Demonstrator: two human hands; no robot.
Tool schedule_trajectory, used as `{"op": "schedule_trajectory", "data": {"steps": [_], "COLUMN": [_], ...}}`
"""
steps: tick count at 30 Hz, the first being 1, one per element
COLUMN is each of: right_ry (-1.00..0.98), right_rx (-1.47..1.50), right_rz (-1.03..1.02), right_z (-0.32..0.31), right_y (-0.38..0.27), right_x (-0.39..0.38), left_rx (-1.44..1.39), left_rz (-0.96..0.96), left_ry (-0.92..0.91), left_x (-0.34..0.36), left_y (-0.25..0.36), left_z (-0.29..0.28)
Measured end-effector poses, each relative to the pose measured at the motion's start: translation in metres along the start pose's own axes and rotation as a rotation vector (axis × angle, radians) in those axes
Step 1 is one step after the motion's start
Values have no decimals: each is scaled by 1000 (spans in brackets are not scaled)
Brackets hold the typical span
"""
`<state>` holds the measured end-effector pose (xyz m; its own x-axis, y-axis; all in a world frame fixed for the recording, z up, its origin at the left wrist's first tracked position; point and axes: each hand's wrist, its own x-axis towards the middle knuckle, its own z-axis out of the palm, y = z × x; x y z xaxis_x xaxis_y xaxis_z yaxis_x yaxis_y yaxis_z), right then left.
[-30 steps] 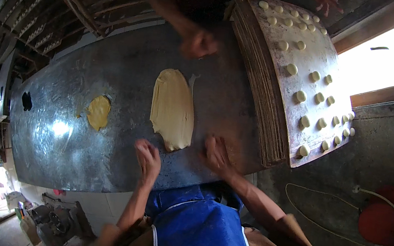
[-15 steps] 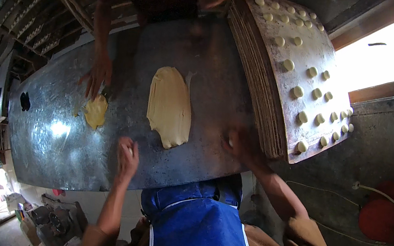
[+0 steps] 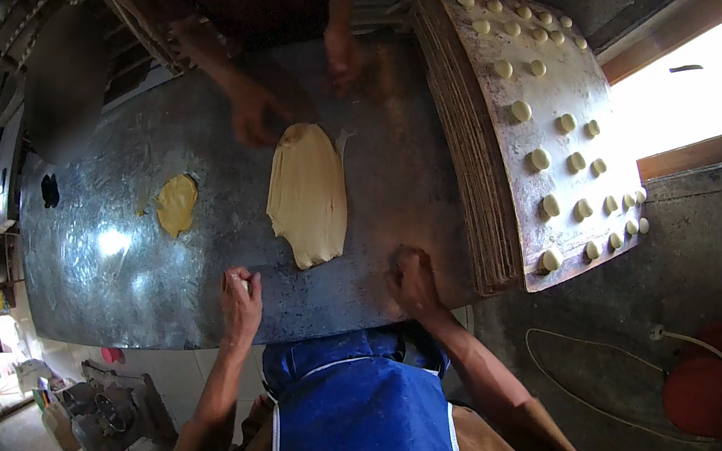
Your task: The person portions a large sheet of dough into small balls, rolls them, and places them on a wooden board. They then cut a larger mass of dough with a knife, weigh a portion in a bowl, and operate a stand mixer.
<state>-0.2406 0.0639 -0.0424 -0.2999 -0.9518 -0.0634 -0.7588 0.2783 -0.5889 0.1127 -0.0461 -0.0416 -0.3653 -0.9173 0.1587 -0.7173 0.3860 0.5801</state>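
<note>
A long pale dough sheet (image 3: pixel 309 193) lies flat in the middle of the metal table (image 3: pixel 98 282). My left hand (image 3: pixel 240 296) is at the table's near edge, just short of the sheet's near end, fingers pinched on what looks like a small pale bit of dough. To the right, my right hand (image 3: pixel 413 283) rests on the table near the same edge, holding nothing. A co-worker across the table has one hand (image 3: pixel 252 115) at the sheet's far end and the other hand (image 3: pixel 347 55) farther back.
A small yellow dough round (image 3: pixel 175 204) lies left of the sheet. At the table's right end stands a stack of boards (image 3: pixel 477 177), with several dough balls (image 3: pixel 555 205) on top. A red object (image 3: pixel 704 389) and a white cord (image 3: pixel 576 391) lie on the floor.
The co-worker's hand left the small yellow round and went to the sheet's far end. My left hand drew back to the near edge; my right hand shifted left, away from the boards.
</note>
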Motion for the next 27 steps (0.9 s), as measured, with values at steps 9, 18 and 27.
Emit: {"op": "schedule_trajectory", "data": {"steps": [9, 18, 27], "right_ry": [90, -405, 726], "right_rx": [159, 6, 80], "right_rz": [-150, -96, -187], "right_z": [-65, -5, -359], "right_y": [-6, 64, 13], "right_x": [-42, -62, -26], "left_rx": [59, 50, -539], "left_rz": [133, 421, 1215], "left_ry": [-388, -623, -168], "left_x": [27, 113, 286], "left_y": [19, 155, 507], "left_z": [-71, -69, 64]}}
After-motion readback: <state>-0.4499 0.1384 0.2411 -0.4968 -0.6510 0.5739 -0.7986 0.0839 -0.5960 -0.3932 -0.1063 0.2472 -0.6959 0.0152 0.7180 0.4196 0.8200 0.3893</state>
